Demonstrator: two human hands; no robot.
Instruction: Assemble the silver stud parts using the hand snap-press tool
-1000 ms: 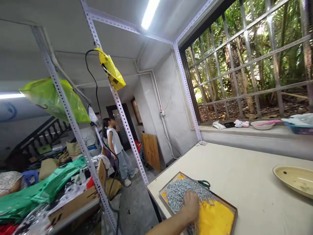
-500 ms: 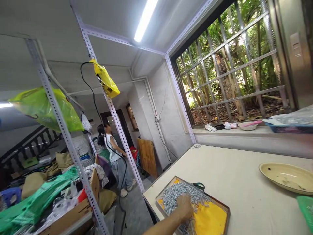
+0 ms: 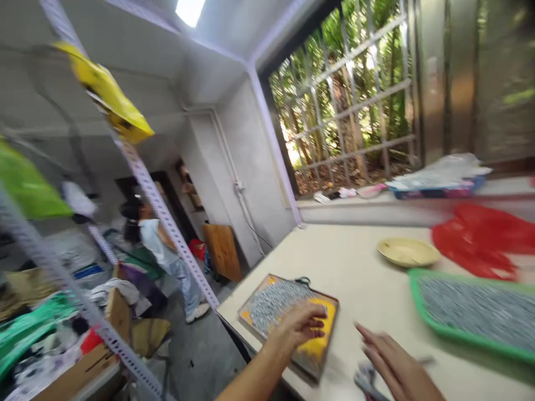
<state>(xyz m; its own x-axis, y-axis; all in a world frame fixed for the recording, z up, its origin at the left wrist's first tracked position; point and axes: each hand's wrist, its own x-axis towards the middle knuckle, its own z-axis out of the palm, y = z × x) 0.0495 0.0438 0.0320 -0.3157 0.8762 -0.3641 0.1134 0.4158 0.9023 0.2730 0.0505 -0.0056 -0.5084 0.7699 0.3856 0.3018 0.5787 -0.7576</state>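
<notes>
My left hand (image 3: 300, 326) rests with fingers spread on a brown-rimmed yellow tray (image 3: 324, 344) that holds a heap of small silvery metal parts (image 3: 273, 299). My right hand (image 3: 390, 359) hovers just right of that tray, fingers stretched out flat, blurred by motion. Under its fingertips lies a small dark and grey object (image 3: 368, 381) that I cannot make out. A green tray (image 3: 416, 278) filled with more silvery parts sits further right on the beige table (image 3: 355, 267).
A pale yellow dish (image 3: 408, 252) and a red plastic bag (image 3: 480, 239) lie at the table's back. A perforated metal shelf post (image 3: 163, 211) stands left, with cluttered bags and boxes. Another person (image 3: 165, 250) stands beyond it. A barred window (image 3: 346, 111) is ahead.
The view has swung right and down, which brings the green tray, red bag and my right hand into sight. My left hand has slid to the tray's near right part.
</notes>
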